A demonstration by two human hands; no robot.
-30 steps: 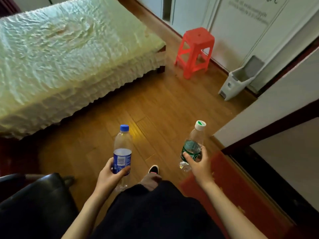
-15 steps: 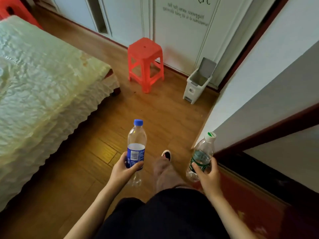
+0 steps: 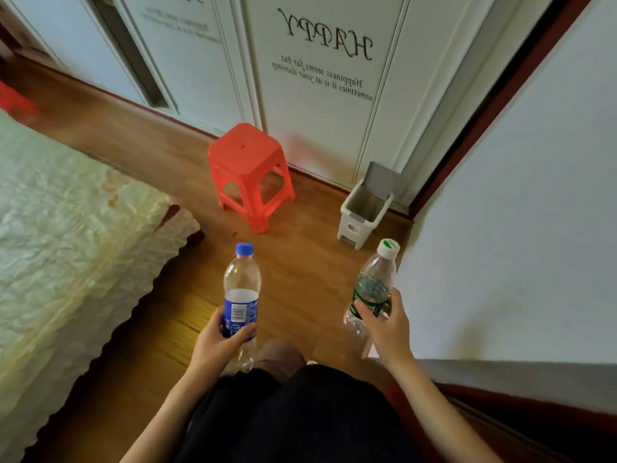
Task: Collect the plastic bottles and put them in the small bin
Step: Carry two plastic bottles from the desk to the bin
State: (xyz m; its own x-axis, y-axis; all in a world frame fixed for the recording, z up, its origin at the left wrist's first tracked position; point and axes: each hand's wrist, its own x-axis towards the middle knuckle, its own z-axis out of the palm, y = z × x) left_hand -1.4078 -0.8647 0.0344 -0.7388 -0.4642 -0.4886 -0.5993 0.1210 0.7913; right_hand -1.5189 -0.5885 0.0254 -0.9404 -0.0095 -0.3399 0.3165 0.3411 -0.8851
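Closer now than a moment ago, the small bin (image 3: 364, 208) stands open by the far door, right of the red stool (image 3: 248, 175). Left hand (image 3: 217, 342) clasps the blue-capped bottle (image 3: 241, 295); right hand (image 3: 387, 325) clasps the green-labelled bottle (image 3: 374, 289). Dropping them in looks imminent.

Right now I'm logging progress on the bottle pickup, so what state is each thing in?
Blue-capped bottle: capped, upright, held in the left hand.
Green-labelled bottle: capped, tilted, held in the right hand.
Small bin: lid up, open, standing on the floor, looks empty.
Red stool: upright, nothing on it.
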